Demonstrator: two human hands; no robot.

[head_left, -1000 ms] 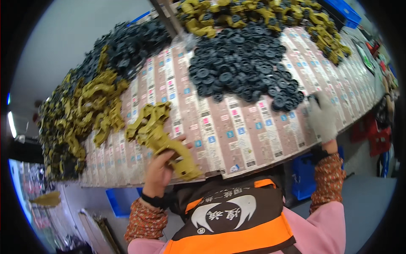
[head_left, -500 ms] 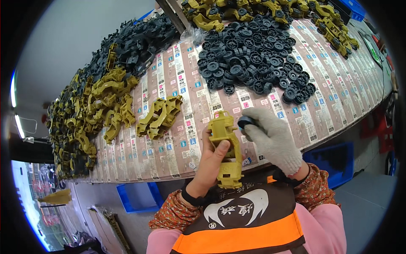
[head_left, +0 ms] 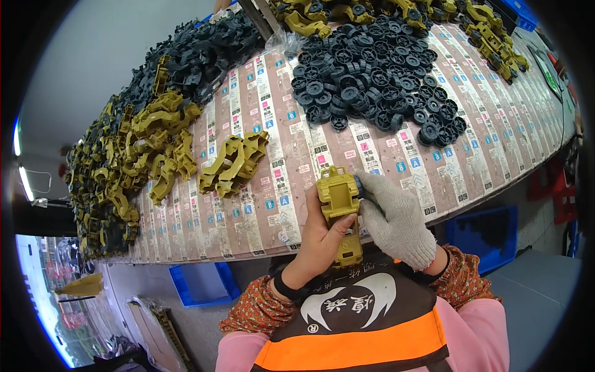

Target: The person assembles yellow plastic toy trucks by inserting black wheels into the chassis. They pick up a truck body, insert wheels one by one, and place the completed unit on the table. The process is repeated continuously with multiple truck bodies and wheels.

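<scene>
My bare left hand (head_left: 315, 247) is wrapped round a yellow plastic toy vehicle chassis (head_left: 340, 193), its thumb lying across the front. The chassis stands upright, end-on to my apron. My right hand (head_left: 400, 228), in a pale knitted glove, pinches a dark toy wheel (head_left: 360, 185) against the chassis's upper right side. Glove fingers hide most of that wheel, so I cannot tell whether it sits on an axle. Ahead of both hands lies a spread of loose black wheels (head_left: 372, 74). To the left rest a few loose yellow chassis pieces (head_left: 234, 164).
A large heap of yellow chassis parts (head_left: 133, 155) and dark parts (head_left: 192, 59) fills the table's left side. Yellow vehicles with wheels (head_left: 493, 43) lie at the far right. Blue bins (head_left: 203, 284) stand below the table's curved near edge. A post (head_left: 257, 22) rises at the back.
My right hand has brought the wheel leftward, from beside the chassis to its side. The chassis has shifted slightly right and tilted in my left hand.
</scene>
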